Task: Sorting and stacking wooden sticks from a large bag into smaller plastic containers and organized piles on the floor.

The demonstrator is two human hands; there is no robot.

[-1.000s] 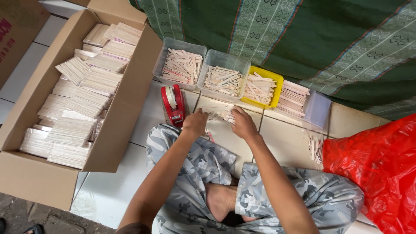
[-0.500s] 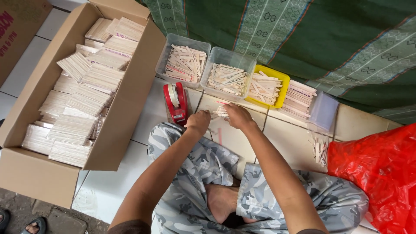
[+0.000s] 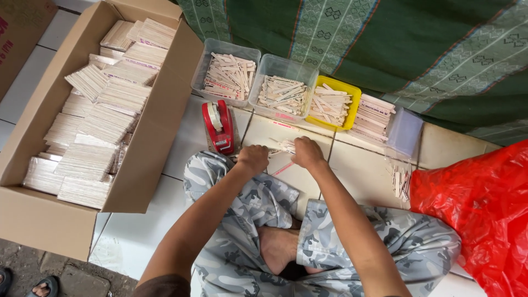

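My left hand (image 3: 253,158) and my right hand (image 3: 307,153) rest close together on the white tiled floor, both closed around a small bundle of flat wooden sticks (image 3: 284,146) between them. A few loose sticks poke out beyond my fingers. A red tape dispenser (image 3: 218,126) stands just left of my left hand. Beyond my hands sit two clear tubs (image 3: 226,76) (image 3: 282,92) and a yellow tub (image 3: 332,104), each filled with loose sticks. My crossed legs in grey camouflage trousers (image 3: 258,203) lie below.
A large cardboard box (image 3: 165,126) of wrapped stick bundles stands at the left. Stacked sticks and a clear lid (image 3: 404,132) lie at the right, with a red plastic bag (image 3: 484,203) beyond. A green striped cloth (image 3: 385,44) hangs at the back.
Both hands have stayed together over the stick bundle, shifting slightly on the floor. The view has drifted a little; nothing else moved.
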